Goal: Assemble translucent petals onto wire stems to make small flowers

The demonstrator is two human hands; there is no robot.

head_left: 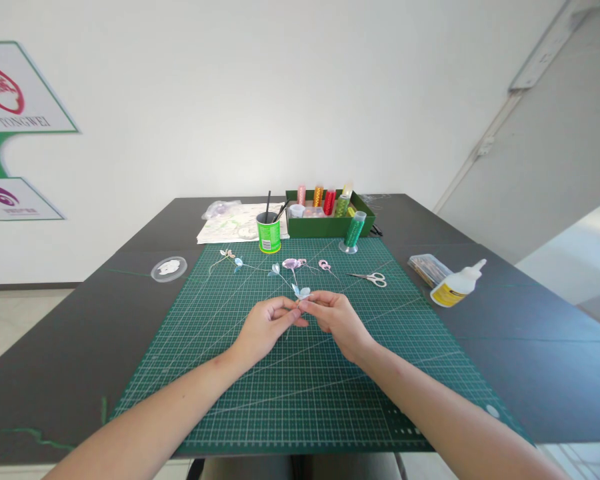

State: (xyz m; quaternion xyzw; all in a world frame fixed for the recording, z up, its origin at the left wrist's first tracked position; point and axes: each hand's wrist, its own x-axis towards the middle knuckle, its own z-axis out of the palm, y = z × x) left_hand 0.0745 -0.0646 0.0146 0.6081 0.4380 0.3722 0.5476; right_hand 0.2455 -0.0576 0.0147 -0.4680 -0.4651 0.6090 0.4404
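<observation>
Over the middle of a green cutting mat (300,400), my two hands meet at a small pale blue fabric flower (303,292). My left hand (270,321) is closed, thumb and forefinger pinching below the petals, where a thin stem seems to run. From the other side my right hand (337,320) pinches at the same spot, its fingertips touching the left ones. Just beyond lie a blue flower on a wire (276,269), another blue one (239,263), a purple flower (291,264), pink loops (324,265) and small cream pieces (227,253).
Scissors (375,278) lie right of the flowers. Behind stand a green can (269,235) with dark sticks, a green thread spool (355,230) and a green box (315,228) of spools. A glue bottle (453,290) and a clear case (429,269) sit right, a lid with white bits (169,268) left.
</observation>
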